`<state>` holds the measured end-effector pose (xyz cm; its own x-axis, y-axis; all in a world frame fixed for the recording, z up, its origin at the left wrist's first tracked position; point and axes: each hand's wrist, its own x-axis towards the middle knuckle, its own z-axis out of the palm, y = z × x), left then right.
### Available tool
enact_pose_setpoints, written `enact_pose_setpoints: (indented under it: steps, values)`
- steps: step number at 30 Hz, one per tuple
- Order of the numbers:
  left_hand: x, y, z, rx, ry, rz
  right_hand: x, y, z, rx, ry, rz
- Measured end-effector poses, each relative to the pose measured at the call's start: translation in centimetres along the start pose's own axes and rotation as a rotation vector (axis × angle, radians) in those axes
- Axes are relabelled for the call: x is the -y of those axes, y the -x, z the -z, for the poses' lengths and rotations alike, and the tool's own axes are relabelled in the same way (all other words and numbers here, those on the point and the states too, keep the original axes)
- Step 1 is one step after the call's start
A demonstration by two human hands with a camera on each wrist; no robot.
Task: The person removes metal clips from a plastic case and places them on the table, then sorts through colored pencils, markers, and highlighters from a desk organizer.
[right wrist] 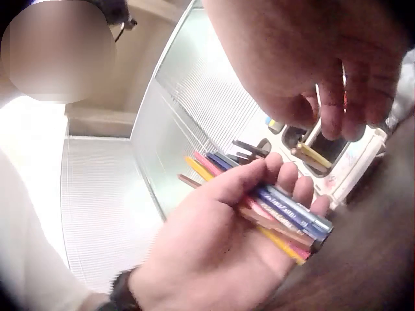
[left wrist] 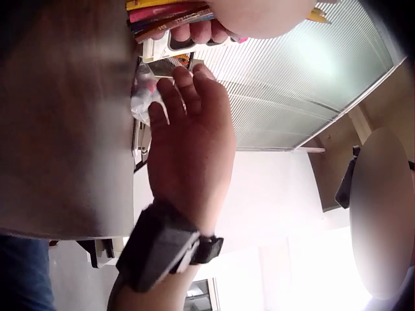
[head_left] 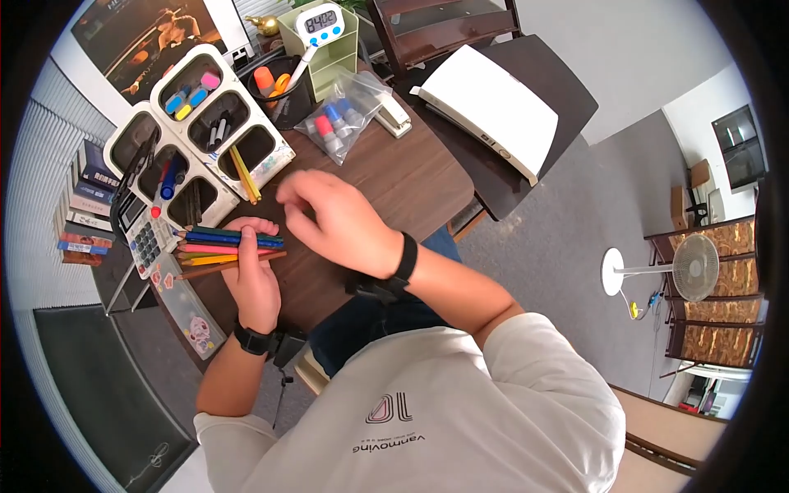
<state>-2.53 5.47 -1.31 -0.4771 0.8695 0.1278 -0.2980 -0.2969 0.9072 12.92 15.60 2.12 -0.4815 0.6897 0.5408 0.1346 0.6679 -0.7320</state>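
Note:
The left hand (head_left: 253, 275) grips a bundle of colored pencils (head_left: 215, 249), blue, pink, yellow and brown among them, with the thumb across the top. In the right wrist view the same hand (right wrist: 214, 240) lies palm up, its fingers curled round the pencils (right wrist: 279, 217). The right hand (head_left: 341, 222) hovers just to the right of the bundle, fingers loosely bent and nothing seen in them. Beyond both hands stands a white organizer (head_left: 197, 140) with several compartments; yellow pencils (head_left: 245, 174) lean in its nearest right one, and dark pencils (head_left: 192, 204) stand in another.
Behind the right hand are a clear bag with markers (head_left: 337, 119), a stapler (head_left: 393, 115), a black mesh cup (head_left: 292, 103) and a green holder with a timer (head_left: 320, 26). A calculator (head_left: 146, 245) stands left of the pencils. A chair bearing a white object (head_left: 493, 111) adjoins the table's right edge.

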Motion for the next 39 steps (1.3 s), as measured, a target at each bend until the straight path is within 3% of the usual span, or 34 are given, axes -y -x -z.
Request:
enact_pose_setpoints:
  steps: [2,7,14,16,18,20,23,24,27,30,36,39]
  values:
    - [0.0,0.5,0.1,0.024,-0.045,-0.034,0.4,1.8,0.5,0.152,-0.1,-0.061]
    - [-0.8,1.5,-0.5,0.156,-0.292,-0.035,0.8,5.2,-0.4,0.138,-0.171,-0.064]
    - [-0.7,1.2,-0.7,0.327,-0.356,-0.113,1.0,5.3,0.1,0.114,-0.157,-0.087]
    - [-0.6,1.1,-0.8,0.31,-0.392,-0.16,1.0,5.4,0.3,0.098,-0.149,-0.061]
    - [-0.4,1.3,-0.3,0.284,-0.369,-0.136,1.3,5.6,1.1,0.035,-0.315,-0.201]
    - [-0.3,1.2,-0.1,0.258,-0.35,-0.115,0.6,5.8,1.8,-0.108,-0.246,-0.123]
    - [0.0,0.8,0.1,0.148,-0.374,-0.106,1.8,4.5,3.5,-0.242,-0.239,-0.177]
    - [0.0,0.8,0.2,0.147,-0.373,-0.104,1.6,4.1,3.7,-0.24,-0.238,-0.179]
    - [-0.2,0.4,0.0,0.108,-0.414,-0.038,1.0,1.6,3.7,-0.197,-0.008,0.042]
    - [0.0,-0.1,-0.4,0.082,-0.283,-0.049,-0.6,-1.0,1.9,-0.182,0.145,0.203]
    - [-0.1,-1.1,0.4,0.154,-0.119,-0.049,1.3,-2.6,2.2,-0.091,0.166,0.173]
    - [0.0,-1.1,0.6,0.152,-0.141,-0.045,1.8,-2.3,2.9,-0.219,0.156,0.11]
